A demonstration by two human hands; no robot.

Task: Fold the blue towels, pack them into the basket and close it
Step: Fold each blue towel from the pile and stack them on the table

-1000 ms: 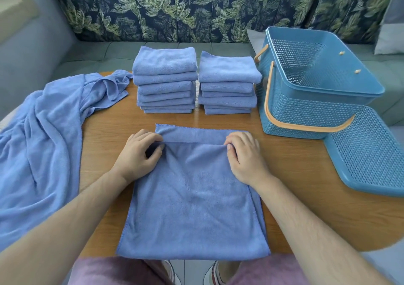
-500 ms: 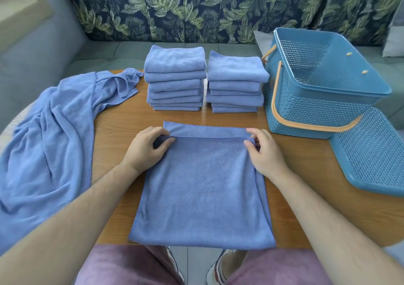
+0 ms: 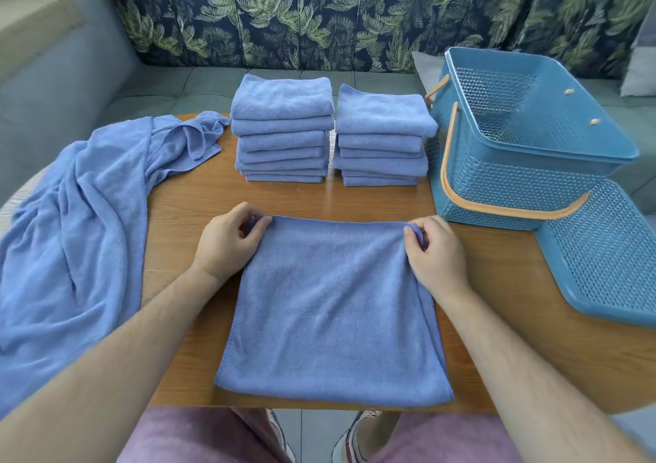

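Table [image 3: 355,200] is carrying it all. Unfolded towels [image 3: 71,249] are lying heaped on the left, waiting. The basket [image 3: 532,178] is standing open on the right, lid [image 3: 610,257] off beside it, ready for packing. The towel [image 3: 330,306] is lying doubled up front, folded stacks [image 3: 284,129] behind. The left hand [image 3: 227,241] and right hand [image 3: 436,253] are each pinching a far corner with curled fingers, likely squaring the edges.
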